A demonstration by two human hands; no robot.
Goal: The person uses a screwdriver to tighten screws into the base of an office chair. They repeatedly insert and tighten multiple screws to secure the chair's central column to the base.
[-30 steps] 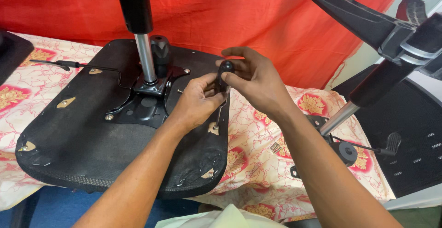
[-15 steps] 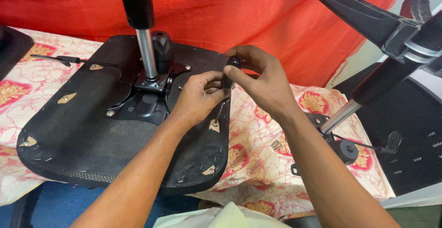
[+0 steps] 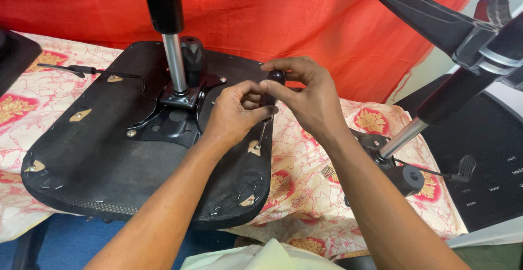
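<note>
Fingers (image 3: 272,89) of both hands pinched shut around small black knob (image 3: 276,76) above upturned seat (image 3: 109,155).

Matt black fabric seat underside (image 3: 109,161); shiny metal gas cylinder (image 3: 175,63); glossy knob (image 3: 276,76).

Left hand (image 3: 235,113): bare, no glove or ring
Right hand (image 3: 305,93): bare, no glove
Forearms: bare, without sleeves
Torso: pale garment
</note>
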